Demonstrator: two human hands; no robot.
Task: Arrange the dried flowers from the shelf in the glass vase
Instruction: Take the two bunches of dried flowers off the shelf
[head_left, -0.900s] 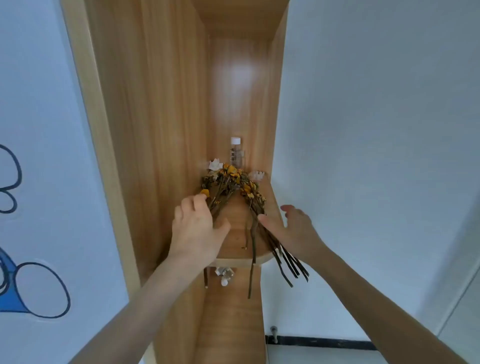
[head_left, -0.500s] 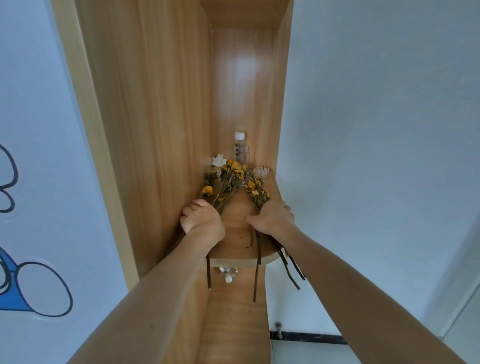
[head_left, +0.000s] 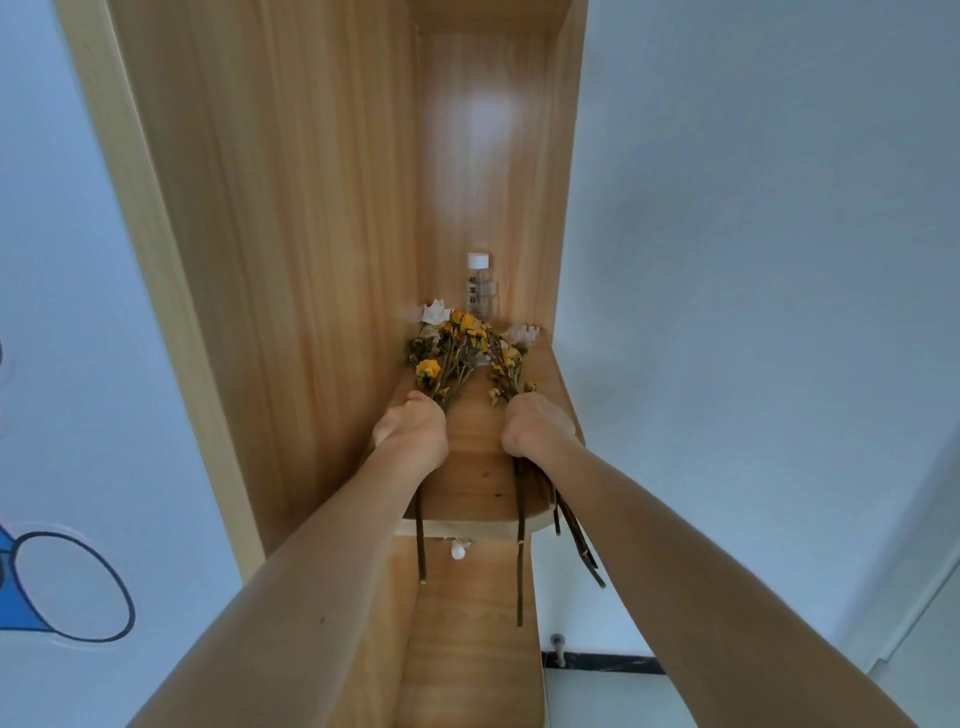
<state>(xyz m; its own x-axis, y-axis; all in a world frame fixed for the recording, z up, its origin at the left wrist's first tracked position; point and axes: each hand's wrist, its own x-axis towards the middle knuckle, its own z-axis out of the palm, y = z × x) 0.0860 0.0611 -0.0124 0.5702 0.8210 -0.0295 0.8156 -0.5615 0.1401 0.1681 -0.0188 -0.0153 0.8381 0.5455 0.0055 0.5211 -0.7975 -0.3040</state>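
Both grips, spread open above the stems a moment earlier, are now closed down on them, while the flowers are not seen to have shifted. The left grip is curled round the stems of the left bunch of dried flowers. The right grip is curled round the stems of the right bunch of dried flowers. Each is closed just below the yellow heads. How firmly the stems are pinched underneath cannot be told, since only the backs of the hands are shown.

Both bunches are laid flat on the wooden shelf, well apart at the grips and nearly touching at the heads. The long axis of each runs from the heads at the back of the niche toward the person, and the bare stem ends overhang the front edge and hang below it. A clear bottle with a white cap is stood upright just behind the heads, and white paper blooms are seen beside them.

Each bunch is held by the hand on its own side, so no reach across is needed. Gathering is judged to be the step in hand. A lift and a pull back along the stem axis is likely called for, with care that the brittle heads are not dragged against the bottle. No glass vase is in view.
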